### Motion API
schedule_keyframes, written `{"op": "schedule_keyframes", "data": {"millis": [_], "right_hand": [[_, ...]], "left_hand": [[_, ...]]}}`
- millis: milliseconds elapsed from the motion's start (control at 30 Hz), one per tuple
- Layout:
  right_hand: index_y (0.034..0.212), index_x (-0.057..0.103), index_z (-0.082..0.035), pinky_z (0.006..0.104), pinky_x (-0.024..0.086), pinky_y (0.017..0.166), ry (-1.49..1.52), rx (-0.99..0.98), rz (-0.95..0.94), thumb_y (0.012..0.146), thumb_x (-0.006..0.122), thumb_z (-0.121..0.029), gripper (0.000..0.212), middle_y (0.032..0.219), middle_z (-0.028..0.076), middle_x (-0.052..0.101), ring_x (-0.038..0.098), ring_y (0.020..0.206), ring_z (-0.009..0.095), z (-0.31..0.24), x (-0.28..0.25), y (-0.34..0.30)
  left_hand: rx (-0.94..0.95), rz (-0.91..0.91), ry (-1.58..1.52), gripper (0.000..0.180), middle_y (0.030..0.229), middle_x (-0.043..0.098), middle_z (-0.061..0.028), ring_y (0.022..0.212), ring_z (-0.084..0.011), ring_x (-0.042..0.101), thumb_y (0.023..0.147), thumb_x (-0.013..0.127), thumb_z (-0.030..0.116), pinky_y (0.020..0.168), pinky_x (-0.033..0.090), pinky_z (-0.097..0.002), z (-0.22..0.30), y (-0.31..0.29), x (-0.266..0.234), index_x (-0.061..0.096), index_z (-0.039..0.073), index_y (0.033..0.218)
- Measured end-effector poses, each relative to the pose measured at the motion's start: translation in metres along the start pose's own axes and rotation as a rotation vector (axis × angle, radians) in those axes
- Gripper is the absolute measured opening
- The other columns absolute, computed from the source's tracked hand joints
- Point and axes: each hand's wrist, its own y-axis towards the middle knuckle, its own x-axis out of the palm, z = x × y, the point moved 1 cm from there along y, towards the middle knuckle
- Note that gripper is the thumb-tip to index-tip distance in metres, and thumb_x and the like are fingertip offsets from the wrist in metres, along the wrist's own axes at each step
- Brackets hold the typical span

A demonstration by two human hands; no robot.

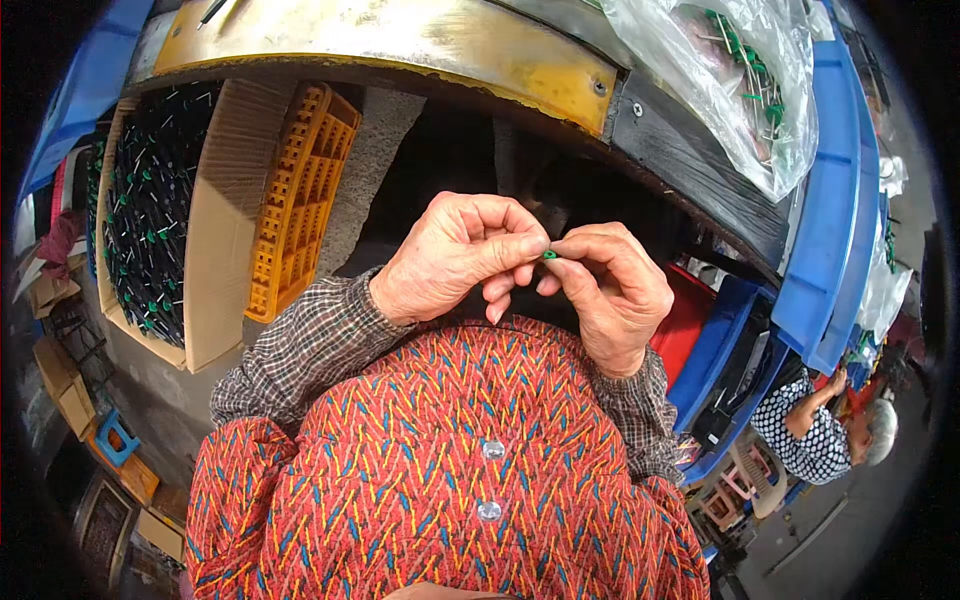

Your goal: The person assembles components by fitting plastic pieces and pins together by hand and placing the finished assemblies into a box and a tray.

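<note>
In front of my chest, above my red patterned apron (440,450), both hands meet at the fingertips. Between them shows a small green part (549,254) with a dark spot in its end. My right hand (617,292) pinches this part between thumb and forefinger. The thumb and forefinger of my left hand (455,250) are pressed together right beside it, closed; what lies between them is hidden. The rest of the green part is covered by my fingers.
A cardboard box (218,225) of black and green pieces with metal shafts stands left, beside an orange crate (302,200). The worktable edge (400,40) runs ahead. Right are a clear bag (690,100) of green-ended pieces, blue trays (835,200) and another person (805,425).
</note>
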Motion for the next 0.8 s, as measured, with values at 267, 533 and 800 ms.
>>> {"op": "schedule_keyframes", "data": {"millis": [267, 533, 800], "right_hand": [[0.088, 0.065, 0.006, 0.0225, 0.052, 0.054, 0.050, 0.027, 0.026, 0.078, 0.068, 0.007, 0.011, 0.087, 0.013, 0.061, 0.063, 0.065, 0.013, 0.005, 0.000, -0.003], [0.088, 0.065, 0.006, 0.0234, 0.053, 0.054, -0.032, -0.048, 0.019, 0.078, 0.068, 0.006, 0.011, 0.086, 0.013, 0.061, 0.062, 0.067, 0.013, 0.008, -0.001, -0.004], [0.087, 0.065, 0.005, 0.0236, 0.053, 0.053, -0.064, -0.037, 0.035, 0.077, 0.070, 0.006, 0.012, 0.084, 0.013, 0.062, 0.062, 0.070, 0.014, 0.010, -0.001, -0.006]], "left_hand": [[0.014, 0.001, 0.037, 0.015, 0.074, 0.060, -0.0066, 0.052, -0.0073, 0.051, 0.093, 0.058, 0.011, 0.045, 0.052, -0.0248, -0.003, 0.000, -0.002, 0.060, -0.003, 0.098], [0.039, 0.015, 0.096, 0.015, 0.074, 0.061, -0.0081, 0.053, -0.0085, 0.054, 0.090, 0.061, 0.008, 0.046, 0.052, -0.0251, 0.000, -0.001, 0.000, 0.061, -0.004, 0.099], [0.059, 0.041, 0.173, 0.014, 0.074, 0.061, -0.0072, 0.053, -0.0075, 0.054, 0.090, 0.062, 0.009, 0.046, 0.051, -0.0239, -0.003, 0.000, 0.000, 0.061, -0.004, 0.097]]}}
